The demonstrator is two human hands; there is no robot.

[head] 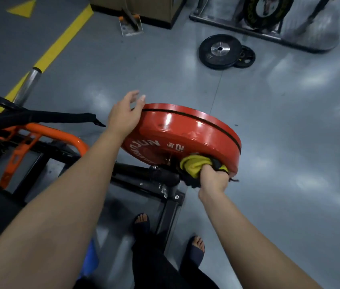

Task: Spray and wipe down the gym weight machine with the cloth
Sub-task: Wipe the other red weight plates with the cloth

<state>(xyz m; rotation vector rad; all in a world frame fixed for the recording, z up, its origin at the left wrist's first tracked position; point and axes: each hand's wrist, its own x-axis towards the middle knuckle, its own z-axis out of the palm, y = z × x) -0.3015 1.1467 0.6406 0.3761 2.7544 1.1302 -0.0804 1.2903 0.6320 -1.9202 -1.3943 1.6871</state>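
A red weight plate [187, 130] sits on the black arm of the weight machine [144, 176], tilted toward me. My right hand [214, 177] grips a bunched yellow and black cloth [196, 165] and holds it against the plate's lower face near the hub. My left hand [126, 114] rests on the plate's upper left rim with its fingers relaxed and spread. No spray bottle is plainly in view.
The machine's orange frame [46, 132] and a black strap [50, 117] lie to the left, with a steel bar [27, 86] behind. Two black plates [220, 52] lie on the grey floor ahead. A rack [269, 19] stands at the back right. My feet [142, 222] stand below.
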